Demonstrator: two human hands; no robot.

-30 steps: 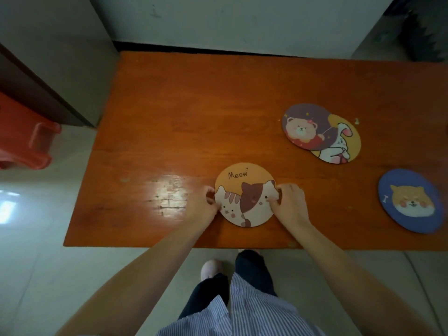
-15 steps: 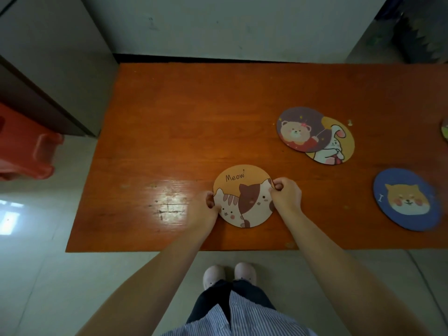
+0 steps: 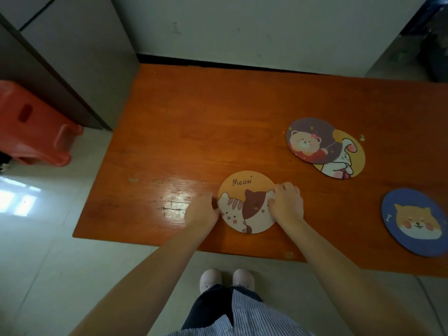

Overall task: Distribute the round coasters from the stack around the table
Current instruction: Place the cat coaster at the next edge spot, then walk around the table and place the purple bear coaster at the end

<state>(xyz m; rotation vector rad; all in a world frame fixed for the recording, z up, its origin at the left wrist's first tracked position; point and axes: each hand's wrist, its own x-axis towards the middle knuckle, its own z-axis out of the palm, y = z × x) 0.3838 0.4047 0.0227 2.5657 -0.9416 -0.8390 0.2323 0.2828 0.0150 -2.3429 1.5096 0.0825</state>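
Observation:
A round cat coaster (image 3: pixel 244 202) marked "Meow" lies flat near the front edge of the orange wooden table (image 3: pixel 218 122). My left hand (image 3: pixel 202 212) pinches its left rim and my right hand (image 3: pixel 286 204) pinches its right rim. Further back on the right, a purple bear coaster (image 3: pixel 308 139) overlaps a yellow rabbit coaster (image 3: pixel 344 158). A blue dog coaster (image 3: pixel 414 221) lies alone at the front right.
A red plastic stool (image 3: pixel 36 134) stands on the floor left of the table, beside a grey cabinet (image 3: pixel 72 57). A white wall runs behind the table. My feet (image 3: pixel 226 280) stand close to the front edge.
Both hands stay on the cat coaster, which has hardly shifted on the table. The view has tilted down, and my feet have come together below the table edge.

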